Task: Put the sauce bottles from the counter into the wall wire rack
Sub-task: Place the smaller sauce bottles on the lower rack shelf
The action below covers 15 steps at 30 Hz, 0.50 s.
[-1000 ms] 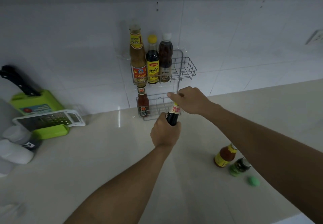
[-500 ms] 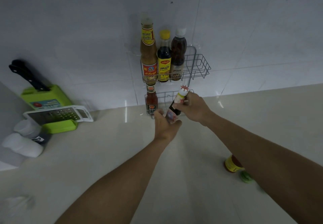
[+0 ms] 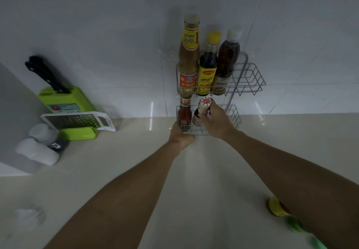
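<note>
A two-tier wire rack (image 3: 250, 77) hangs on the white tiled wall. Its upper basket holds three tall sauce bottles (image 3: 206, 67) at the left. In the lower basket a red chili sauce bottle (image 3: 184, 115) stands at the left. Beside it sits a dark sauce bottle (image 3: 197, 118) with a white and red cap, and my right hand (image 3: 215, 121) grips its neck. My left hand (image 3: 180, 136) is under the lower basket's front left corner, fingers curled against the wire. A yellow-labelled bottle (image 3: 275, 208) and a blurred green one (image 3: 295, 225) remain on the counter beside my right forearm.
At the left, a green knife block (image 3: 66, 102) with a black-handled knife (image 3: 46, 75) stands against the wall, a white grater (image 3: 77, 121) leaning on it. Two white-capped containers (image 3: 38, 145) lie nearby. The pale counter (image 3: 213, 190) stretches under both arms.
Both hands have carried the dark bottle forward from above the counter into the lower basket, where it now stands upright. The view has moved closer to the rack.
</note>
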Each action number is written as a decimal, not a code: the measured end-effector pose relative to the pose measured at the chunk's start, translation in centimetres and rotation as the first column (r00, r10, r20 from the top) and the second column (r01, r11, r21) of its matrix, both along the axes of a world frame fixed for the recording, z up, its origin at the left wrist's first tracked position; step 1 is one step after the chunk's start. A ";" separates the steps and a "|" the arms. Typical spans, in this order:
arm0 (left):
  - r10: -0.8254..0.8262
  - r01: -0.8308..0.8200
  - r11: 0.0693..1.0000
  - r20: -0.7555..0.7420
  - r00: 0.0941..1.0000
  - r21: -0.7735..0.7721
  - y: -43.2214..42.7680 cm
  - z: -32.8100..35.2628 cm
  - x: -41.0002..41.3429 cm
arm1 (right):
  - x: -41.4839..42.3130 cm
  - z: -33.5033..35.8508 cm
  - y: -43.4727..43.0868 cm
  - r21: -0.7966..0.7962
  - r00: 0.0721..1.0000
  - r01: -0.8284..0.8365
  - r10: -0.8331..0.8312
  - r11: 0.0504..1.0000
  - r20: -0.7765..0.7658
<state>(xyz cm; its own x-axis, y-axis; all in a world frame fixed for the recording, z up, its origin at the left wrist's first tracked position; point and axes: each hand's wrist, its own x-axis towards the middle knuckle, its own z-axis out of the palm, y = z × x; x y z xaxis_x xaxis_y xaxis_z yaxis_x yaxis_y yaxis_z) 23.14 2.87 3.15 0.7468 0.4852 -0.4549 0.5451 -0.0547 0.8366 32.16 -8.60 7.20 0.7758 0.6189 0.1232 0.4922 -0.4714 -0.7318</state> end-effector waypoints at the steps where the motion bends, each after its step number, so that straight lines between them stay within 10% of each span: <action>1: -0.028 0.028 0.999 -0.007 1.000 -0.025 0.1 -0.1 0.2 | 0.3 -0.2 0.5 -0.025 1.000 -0.001 0.001 1.000 -0.015; 15: -0.057 0.053 0.997 -0.066 0.996 -0.062 1.1 -1.4 0.8 | 3.6 -3.1 2.6 -0.118 0.984 -0.021 -0.001 0.993 -0.177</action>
